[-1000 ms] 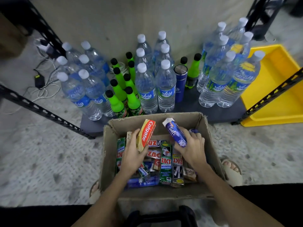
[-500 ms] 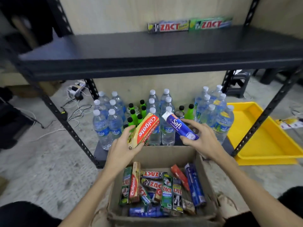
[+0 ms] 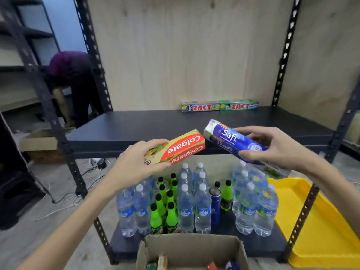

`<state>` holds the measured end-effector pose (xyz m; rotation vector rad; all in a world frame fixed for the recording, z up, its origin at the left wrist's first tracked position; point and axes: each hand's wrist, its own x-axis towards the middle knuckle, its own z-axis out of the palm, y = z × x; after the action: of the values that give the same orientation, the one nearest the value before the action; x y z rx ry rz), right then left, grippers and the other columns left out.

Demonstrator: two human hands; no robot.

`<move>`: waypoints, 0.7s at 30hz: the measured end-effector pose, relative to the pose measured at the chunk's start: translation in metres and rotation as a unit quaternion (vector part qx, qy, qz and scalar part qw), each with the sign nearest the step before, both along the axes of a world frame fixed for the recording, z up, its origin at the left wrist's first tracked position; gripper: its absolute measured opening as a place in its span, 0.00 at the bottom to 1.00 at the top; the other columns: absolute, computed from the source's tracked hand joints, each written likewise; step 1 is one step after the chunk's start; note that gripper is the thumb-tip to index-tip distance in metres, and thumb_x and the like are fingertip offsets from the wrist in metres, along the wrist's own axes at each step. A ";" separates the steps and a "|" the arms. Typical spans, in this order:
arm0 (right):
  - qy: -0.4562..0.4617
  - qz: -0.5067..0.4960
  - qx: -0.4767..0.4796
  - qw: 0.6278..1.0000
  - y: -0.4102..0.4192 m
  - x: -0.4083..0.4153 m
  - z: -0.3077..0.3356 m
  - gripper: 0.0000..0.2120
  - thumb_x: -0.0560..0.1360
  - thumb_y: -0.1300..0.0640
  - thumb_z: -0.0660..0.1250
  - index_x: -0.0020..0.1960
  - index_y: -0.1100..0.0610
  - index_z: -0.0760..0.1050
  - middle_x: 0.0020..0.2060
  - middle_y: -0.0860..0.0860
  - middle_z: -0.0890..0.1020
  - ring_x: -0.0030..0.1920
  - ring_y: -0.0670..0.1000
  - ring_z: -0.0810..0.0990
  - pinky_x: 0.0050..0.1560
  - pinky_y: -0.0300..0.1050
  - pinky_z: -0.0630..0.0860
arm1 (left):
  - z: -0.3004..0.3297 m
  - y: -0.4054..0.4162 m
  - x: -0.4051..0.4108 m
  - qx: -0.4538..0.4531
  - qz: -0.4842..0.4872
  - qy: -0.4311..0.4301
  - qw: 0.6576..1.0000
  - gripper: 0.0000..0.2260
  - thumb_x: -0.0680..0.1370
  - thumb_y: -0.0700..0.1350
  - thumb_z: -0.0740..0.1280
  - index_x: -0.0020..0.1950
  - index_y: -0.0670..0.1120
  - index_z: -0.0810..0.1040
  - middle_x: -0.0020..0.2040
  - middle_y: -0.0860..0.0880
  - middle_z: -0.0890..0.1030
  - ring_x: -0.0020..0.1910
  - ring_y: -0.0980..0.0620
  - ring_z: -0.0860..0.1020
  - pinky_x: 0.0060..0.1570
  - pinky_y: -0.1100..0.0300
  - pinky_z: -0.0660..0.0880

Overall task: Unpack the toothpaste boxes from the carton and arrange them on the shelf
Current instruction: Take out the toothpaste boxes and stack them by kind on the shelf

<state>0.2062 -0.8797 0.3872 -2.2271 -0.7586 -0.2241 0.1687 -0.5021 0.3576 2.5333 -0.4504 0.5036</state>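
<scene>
At the bottom centre of the frame, the open brown carton (image 3: 191, 250) is sitting nearest you, showing only slivers of a few toothpaste boxes along its lower edge. Just beyond it, the bottom shelf (image 3: 259, 245) is carrying clusters of clear water bottles (image 3: 194, 207), a group of green bottles with black caps (image 3: 163, 211) and a dark blue flask (image 3: 215, 206) among them. At the lower right, a yellow tray (image 3: 319, 227) is lying on the floor beside the rack. Mid-frame, you are holding both hands up and apart: your left hand (image 3: 134, 166) is gripping the red and yellow Colgate box (image 3: 179, 148) by its lower end, and your right hand (image 3: 276, 147) is wrapping fingers and thumb round the blue Safi box (image 3: 229, 139). The two boxes' near ends are almost meeting in front of the dark middle shelf (image 3: 136, 129). At the back of that shelf, two Zact boxes (image 3: 220, 106) are lying end to end against the wooden panel. In the upper left, another person (image 3: 72, 82) is bending over behind the rack post.
</scene>
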 end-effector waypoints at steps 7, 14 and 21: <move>0.047 0.022 -0.064 0.997 -0.023 0.085 0.043 0.26 0.75 0.54 0.75 0.69 0.38 0.75 0.52 0.44 0.86 0.50 0.43 0.84 0.55 0.43 0.79 | 0.051 -0.006 0.082 0.038 0.003 0.005 0.999 0.29 0.74 0.65 0.71 0.73 0.59 0.73 0.64 0.60 0.80 0.59 0.60 0.78 0.62 0.53 0.76; 0.083 0.005 -0.153 0.985 -0.041 0.165 0.044 0.22 0.78 0.47 0.69 0.71 0.36 0.71 0.58 0.45 0.84 0.54 0.44 0.83 0.55 0.39 0.80 | 0.047 -0.013 0.161 0.098 0.005 0.070 0.993 0.36 0.66 0.79 0.61 0.71 0.65 0.72 0.67 0.61 0.78 0.65 0.56 0.76 0.64 0.50 0.74; -0.074 -0.083 -0.192 0.975 -0.048 0.195 0.029 0.30 0.67 0.31 0.71 0.67 0.38 0.76 0.55 0.36 0.79 0.55 0.41 0.74 0.54 0.33 0.70 | 0.037 -0.025 0.215 0.170 0.025 0.020 0.985 0.34 0.70 0.78 0.53 0.74 0.70 0.65 0.69 0.65 0.75 0.67 0.57 0.70 0.62 0.48 0.66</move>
<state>0.4009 -0.9275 0.4160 -2.6700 -0.7433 -0.3535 0.3837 -0.5269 0.3941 2.8829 -0.4954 0.4220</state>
